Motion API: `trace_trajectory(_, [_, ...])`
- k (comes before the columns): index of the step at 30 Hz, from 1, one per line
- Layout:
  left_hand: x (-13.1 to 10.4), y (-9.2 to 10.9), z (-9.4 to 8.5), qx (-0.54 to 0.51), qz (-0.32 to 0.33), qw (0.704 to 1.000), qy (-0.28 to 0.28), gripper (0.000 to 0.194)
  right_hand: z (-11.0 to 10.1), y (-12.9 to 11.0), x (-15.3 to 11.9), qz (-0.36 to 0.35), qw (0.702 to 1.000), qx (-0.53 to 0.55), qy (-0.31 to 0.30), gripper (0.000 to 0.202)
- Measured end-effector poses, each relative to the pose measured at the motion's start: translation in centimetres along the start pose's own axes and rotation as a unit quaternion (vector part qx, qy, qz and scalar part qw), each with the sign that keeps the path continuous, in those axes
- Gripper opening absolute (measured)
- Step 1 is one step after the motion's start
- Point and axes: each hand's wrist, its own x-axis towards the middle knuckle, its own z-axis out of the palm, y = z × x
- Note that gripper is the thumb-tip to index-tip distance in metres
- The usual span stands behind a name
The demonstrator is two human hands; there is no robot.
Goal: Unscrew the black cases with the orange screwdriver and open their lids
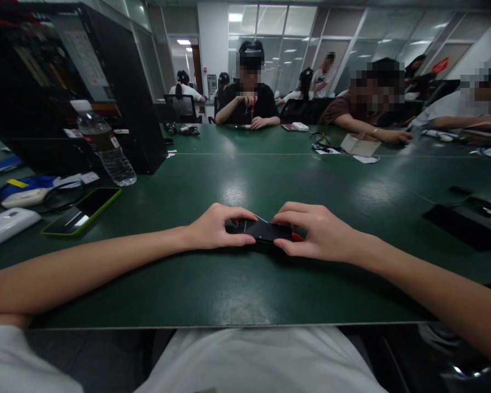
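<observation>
A slim black rectangular device (265, 231) lies low over the green table in front of me, its kind not clear. My left hand (223, 226) grips its left end between thumb and fingers. On the other end, the thumb and fingertips of my right hand (315, 229) are closed. Behind the device, a thin pale metal rod (262, 219) shows between my hands. A small orange-red piece (298, 237) peeks out inside the curl of my right hand; whether it joins the rod is hidden.
Left on the green table (213, 289) are a green-cased phone (84, 212), a water bottle (106, 144), a white device (8, 226) and a large black case (135, 98). Dark flat items (466, 225) lie at right. Several people sit beyond, near cables and a small box (360, 144).
</observation>
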Motion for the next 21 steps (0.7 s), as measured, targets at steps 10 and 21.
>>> trace_trajectory(10, [0.02, 0.02, 0.02, 0.004, 0.008, 1.0, -0.002, 0.044, -0.16, 0.11, -0.19, -0.031, 0.999, -0.028, -0.002, 0.034])
trace_trajectory(21, [0.07, 0.05, -0.13, 0.002, 0.003, 1.0, -0.005, 0.041, 0.53, -0.21, -0.03, -0.041, 0.999, -0.016, 0.024, 0.034])
